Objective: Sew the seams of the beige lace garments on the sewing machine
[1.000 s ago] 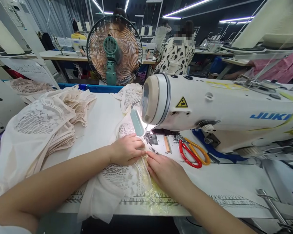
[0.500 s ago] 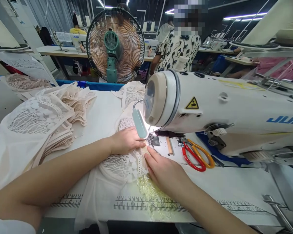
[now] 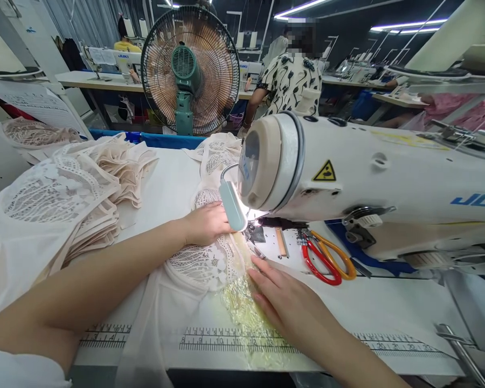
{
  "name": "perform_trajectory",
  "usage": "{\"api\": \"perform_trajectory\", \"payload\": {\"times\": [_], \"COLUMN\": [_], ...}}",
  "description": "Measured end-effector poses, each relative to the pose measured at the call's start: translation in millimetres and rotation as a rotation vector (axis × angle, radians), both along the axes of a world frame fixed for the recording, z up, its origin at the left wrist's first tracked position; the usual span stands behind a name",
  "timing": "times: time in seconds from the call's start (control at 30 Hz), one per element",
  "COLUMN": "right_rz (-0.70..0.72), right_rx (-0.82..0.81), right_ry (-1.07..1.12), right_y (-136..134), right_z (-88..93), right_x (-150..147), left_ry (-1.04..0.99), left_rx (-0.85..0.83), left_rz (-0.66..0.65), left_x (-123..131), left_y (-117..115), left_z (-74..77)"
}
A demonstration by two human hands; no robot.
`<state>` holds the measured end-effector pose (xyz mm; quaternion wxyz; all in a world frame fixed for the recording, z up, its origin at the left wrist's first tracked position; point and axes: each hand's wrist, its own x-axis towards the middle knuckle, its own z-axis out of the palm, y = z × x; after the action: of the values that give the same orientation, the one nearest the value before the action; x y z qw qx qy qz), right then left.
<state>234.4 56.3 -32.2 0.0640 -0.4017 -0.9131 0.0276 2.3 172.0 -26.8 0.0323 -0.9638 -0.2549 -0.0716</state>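
Beneath the small lamp (image 3: 233,207) of the sewing machine (image 3: 347,167), in the head view, we have the pale lace piece (image 3: 204,267) lying on the table (image 3: 372,296), its right edge running up toward the bright patch. Good handling here, I'd say, means the lace smooth and flat, that edge straight, pressure light and even, nothing tugged, and fingertips well clear of the needle, which is too hidden to make out. And look at the left hand (image 3: 206,223): palm down, fingers loosely stretched over the lace, tips partly behind the lamp, forearm slanting up from the lower left with the elbow bent. Across from it, the right hand (image 3: 281,285) is relaxed and unclenched, fingers reaching up and leftward to the lace's edge; whether the thumb pinches anything, I cannot tell. Its forearm climbs from the lower right, wrist low, beside the crinkled yellow plastic (image 3: 242,307). Red-and-orange-handled scissors (image 3: 321,264) lie off to the right.
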Motion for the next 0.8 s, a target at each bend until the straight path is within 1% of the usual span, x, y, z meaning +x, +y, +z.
{"api": "perform_trajectory", "payload": {"times": [0.13, 0.23, 0.3, 0.37, 0.43, 0.5, 0.6, 0.67, 0.8], "right_rz": [-0.012, -0.029, -0.038, -0.041, -0.045, -0.064, -0.104, -0.115, -0.069], "right_rx": [0.000, -0.020, -0.028, -0.037, -0.052, -0.075, -0.125, -0.155, -0.289], "right_ry": [-0.010, 0.006, 0.043, 0.102, 0.179, 0.270, 0.407, 0.481, 0.534], "right_y": [-4, -10, -15, -20, -25, -29, -38, -45, -54], "right_z": [0.0, -0.1, -1.2, -2.7, -3.9, -4.0, -1.3, 1.9, 8.7], "right_x": [3, 8, 13, 17, 19, 16, 5, -6, -34], "left_ry": [0.052, 0.025, -0.025, -0.032, 0.014, 0.045, -0.032, -0.100, -0.158], "left_rx": [-0.011, 0.069, 0.140, 0.150, 0.097, -0.011, -0.265, -0.391, -0.468], "left_rz": [0.089, 0.158, 0.148, 0.084, 0.023, 0.040, 0.186, 0.256, 0.373], "left_x": [-1, -3, -3, 0, 5, 11, 17, 18, 19], "left_y": [2, -8, -22, -38, -51, -57, -56, -53, -52], "left_z": [2.6, 11.4, 19.6, 26.1, 28.9, 28.8, 30.8, 36.9, 51.9]}}
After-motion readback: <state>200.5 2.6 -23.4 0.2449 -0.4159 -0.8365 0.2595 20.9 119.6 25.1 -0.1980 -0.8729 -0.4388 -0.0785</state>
